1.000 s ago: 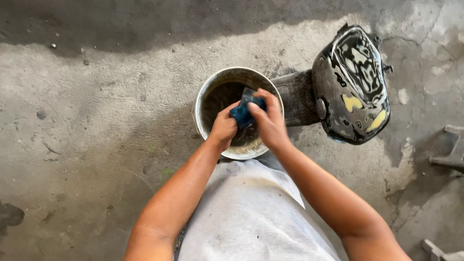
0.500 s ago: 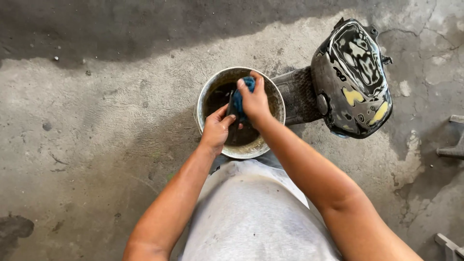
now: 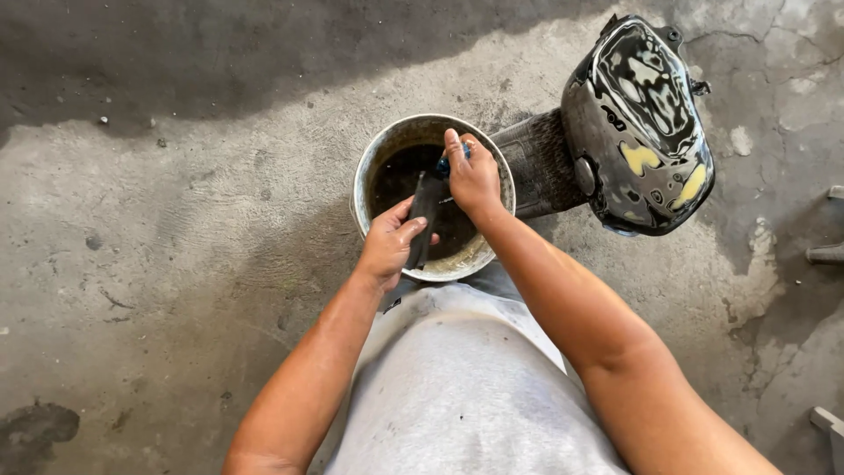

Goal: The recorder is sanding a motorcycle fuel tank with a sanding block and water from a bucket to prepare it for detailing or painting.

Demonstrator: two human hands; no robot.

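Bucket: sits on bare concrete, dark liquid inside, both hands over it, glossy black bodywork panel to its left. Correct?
One slip: the panel lies to the right of the bucket, not the left, as the head view shows. The rest holds: concrete floor, dark liquid, left hand and right hand over it.

left hand point(image 3: 393, 242) grip closed (fingers curled) | right hand point(image 3: 472, 171) pinching | forearms extended forward

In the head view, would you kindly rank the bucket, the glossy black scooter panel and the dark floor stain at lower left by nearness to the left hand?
1. Bucket: beneath the left hand.
2. Scooter panel: upper right.
3. Floor stain: far lower left.
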